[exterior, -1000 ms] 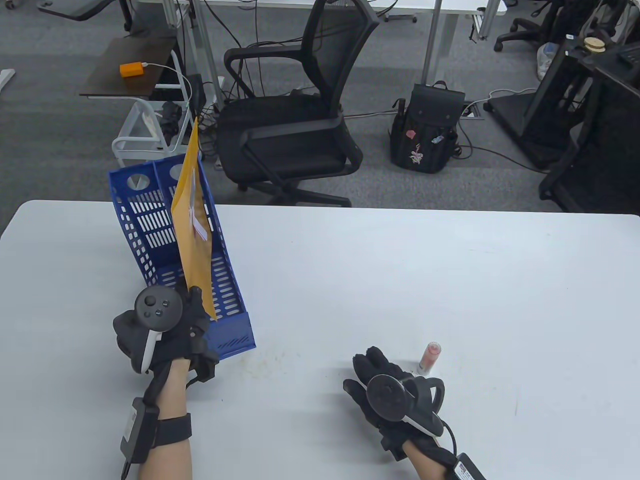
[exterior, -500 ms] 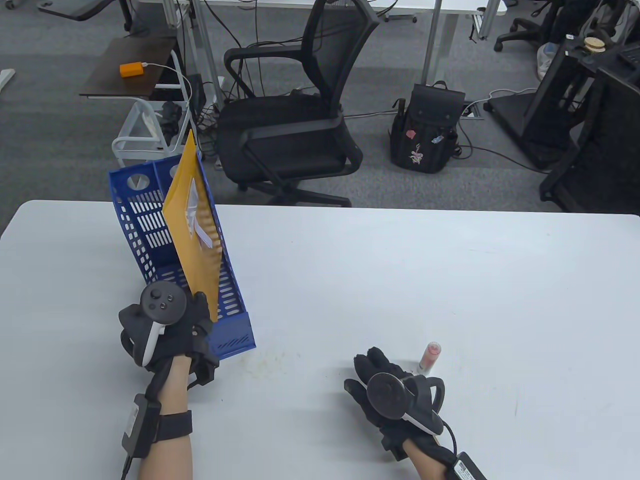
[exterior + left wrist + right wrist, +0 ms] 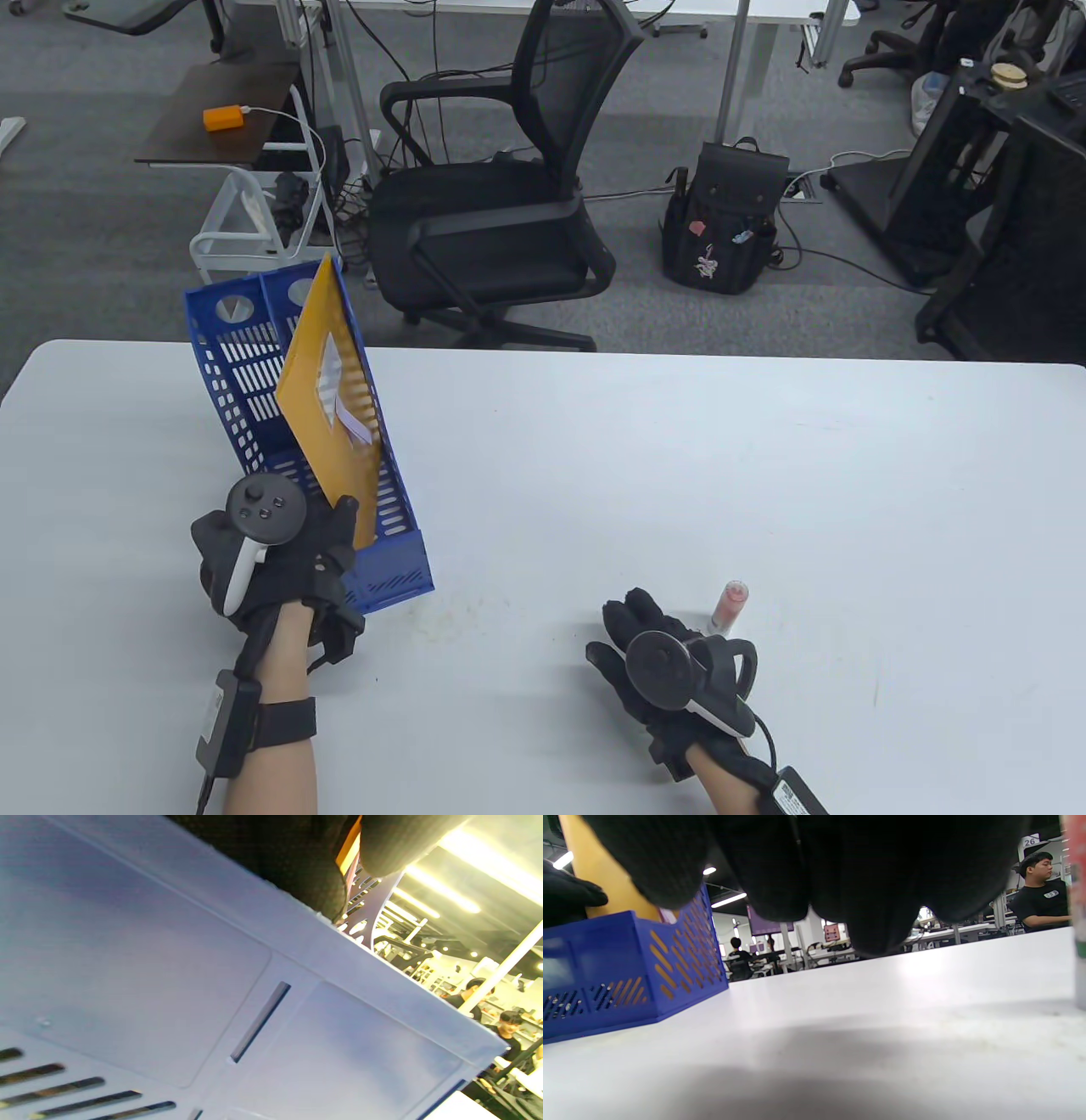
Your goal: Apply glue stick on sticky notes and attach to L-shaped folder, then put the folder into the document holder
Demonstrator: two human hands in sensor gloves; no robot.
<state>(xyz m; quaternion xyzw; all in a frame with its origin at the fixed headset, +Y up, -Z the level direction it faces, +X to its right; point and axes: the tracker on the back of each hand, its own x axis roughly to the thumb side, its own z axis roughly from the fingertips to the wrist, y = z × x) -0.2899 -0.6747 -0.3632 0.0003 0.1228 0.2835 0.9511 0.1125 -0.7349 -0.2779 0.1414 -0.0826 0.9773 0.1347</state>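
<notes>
My left hand [image 3: 327, 531] pinches the lower corner of the yellow L-shaped folder [image 3: 335, 407], which stands tilted inside the right slot of the blue document holder [image 3: 246, 382]. A white sticky note [image 3: 348, 418] shows on the folder's face. In the left wrist view the left hand's fingers [image 3: 305, 870] squeeze an orange edge of the folder [image 3: 348, 846] above the holder's wall [image 3: 169, 984]. My right hand [image 3: 632, 632] rests on the table with its fingers loosely curled and holds nothing. The glue stick [image 3: 730, 606] stands upright just right of it.
The white table [image 3: 679, 475] stretches right of the holder. A black office chair [image 3: 501, 212] and a black backpack [image 3: 725, 221] stand on the floor beyond the table's far edge. People sit at desks in the background of both wrist views.
The folder has sunk lower into the holder and tilted further, its top corner dropping. My left hand moved slightly down with it. The right hand has stayed still.
</notes>
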